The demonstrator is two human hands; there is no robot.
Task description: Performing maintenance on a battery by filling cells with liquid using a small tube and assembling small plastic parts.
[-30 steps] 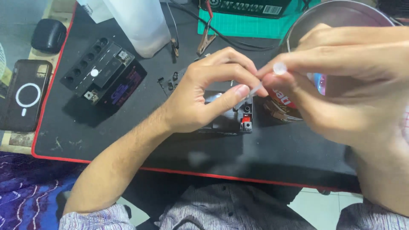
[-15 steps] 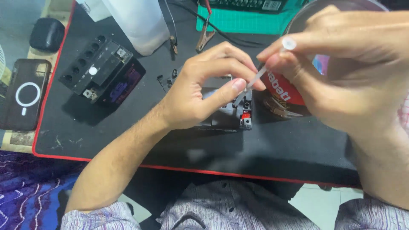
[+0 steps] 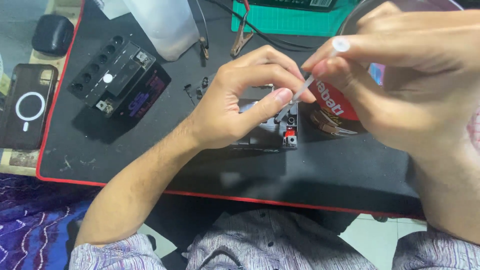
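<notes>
Black battery casing [image 3: 265, 131] sits mid-counter under our left hand [image 3: 235, 107], which clamps it; our right hand [image 3: 400, 85] pinches a thin white tube [image 3: 310, 82] just above its open ports; beside it, another battery [image 3: 117, 75] lies untouched; filling seems underway, unfinished.

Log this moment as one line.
left hand: steadies small battery | right hand: holds thin white tube, tip at battery top | black mat

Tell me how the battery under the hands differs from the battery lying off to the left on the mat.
The near battery is gripped by the left hand while the right hand aims a thin white tube at its top; the far battery lies untouched and skewed. The near one is mostly hidden; the far one shows its row of holes. Both are black and box-shaped.
</notes>
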